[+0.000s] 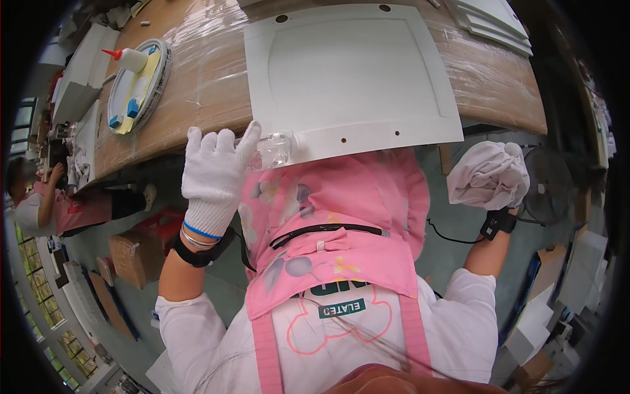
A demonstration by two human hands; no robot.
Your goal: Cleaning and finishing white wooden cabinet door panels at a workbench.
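Observation:
A white cabinet door panel point(348, 72) with a recessed middle and drilled holes lies on the table, its near edge by my apron. My left hand point(216, 167), in a white knitted glove with a blue cuff edge, has its fingers spread beside the panel's near left corner. Close to its thumb, a piece of clear plastic point(274, 150) lies at that corner. Off the table's near right side, my right hand point(515, 154) is closed round a bunched white cloth point(482, 177). The cloth covers most of that hand's fingers.
Plastic film covers the brown table point(203, 79). A round white lid point(165, 65) at the left holds a red-tipped glue bottle point(134, 60) and small blue blocks. Stacked white panels point(492, 23) sit far right. A cardboard box point(136, 256) and another person point(72, 207) are at left.

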